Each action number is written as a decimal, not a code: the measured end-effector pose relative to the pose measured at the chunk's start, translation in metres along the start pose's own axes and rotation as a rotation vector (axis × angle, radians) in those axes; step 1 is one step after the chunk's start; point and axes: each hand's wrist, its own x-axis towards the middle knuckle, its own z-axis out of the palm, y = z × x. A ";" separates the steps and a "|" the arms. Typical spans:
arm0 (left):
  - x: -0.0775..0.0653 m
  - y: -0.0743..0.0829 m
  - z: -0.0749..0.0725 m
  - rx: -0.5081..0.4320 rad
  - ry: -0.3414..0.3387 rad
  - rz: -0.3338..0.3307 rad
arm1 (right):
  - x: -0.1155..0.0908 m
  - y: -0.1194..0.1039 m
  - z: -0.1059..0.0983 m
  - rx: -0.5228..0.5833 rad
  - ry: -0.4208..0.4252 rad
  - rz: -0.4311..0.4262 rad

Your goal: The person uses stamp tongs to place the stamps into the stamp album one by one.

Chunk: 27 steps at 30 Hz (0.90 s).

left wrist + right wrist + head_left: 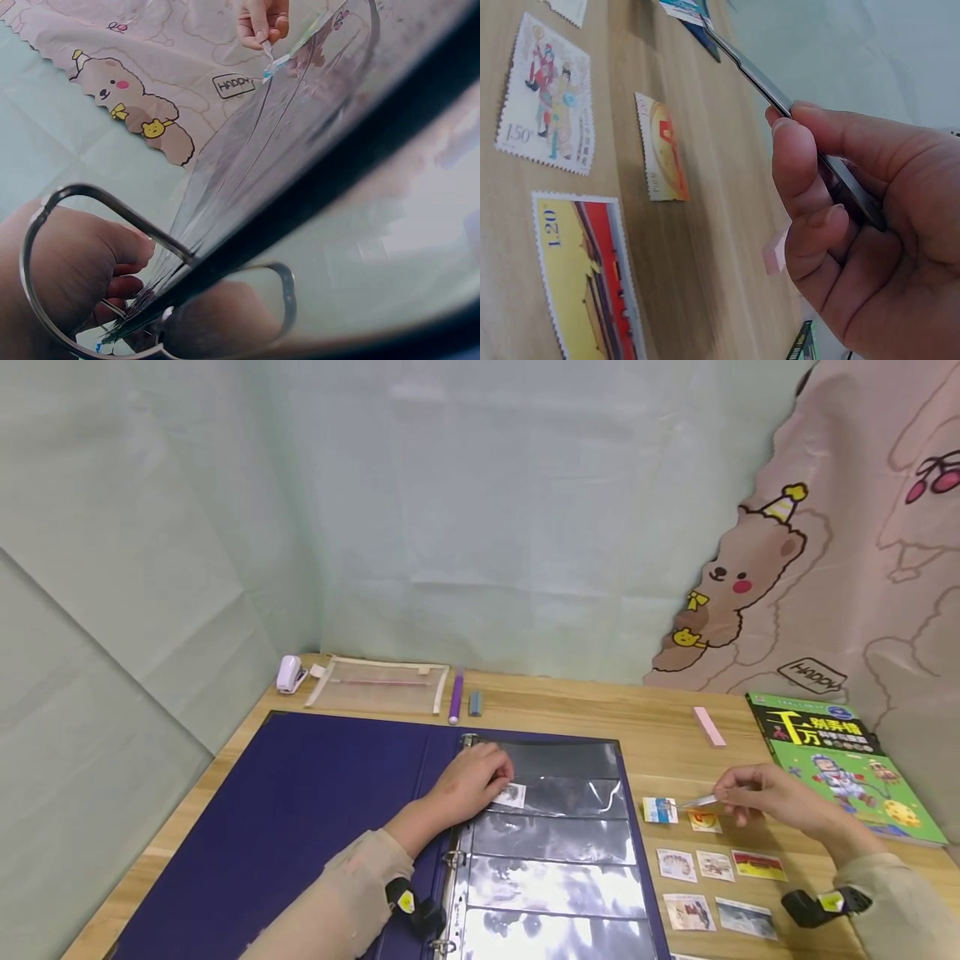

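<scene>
My right hand (765, 793) grips metal tweezers (761, 84) between thumb and fingers. At the tweezers' tips is a blue and white stamp (660, 810), just right of the album page. Beneath the tweezers lies an orange stamp (705, 822) on the table. My left hand (467, 781) rests at the upper left of the black pocket page (555, 839), beside the binder rings (30, 255). Its bent fingers are right at a small pale stamp (513, 795) by the second pocket; I cannot tell whether they pinch it.
The open blue album cover (300, 827) spreads over the left. Several stamps (716, 866) lie in rows right of the page. A green book (847, 768) and a pink block (708, 727) are farther right. Behind the album are a stapler (289, 675), mesh pouch (378, 685) and purple pen (456, 697).
</scene>
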 end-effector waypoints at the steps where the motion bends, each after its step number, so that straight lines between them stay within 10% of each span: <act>1: 0.000 0.000 0.000 0.000 0.000 0.000 | -0.001 -0.001 0.000 -0.006 0.007 0.006; 27: -0.001 0.001 0.001 -0.002 0.018 0.011 | 0.039 -0.041 0.015 -0.093 0.149 -0.137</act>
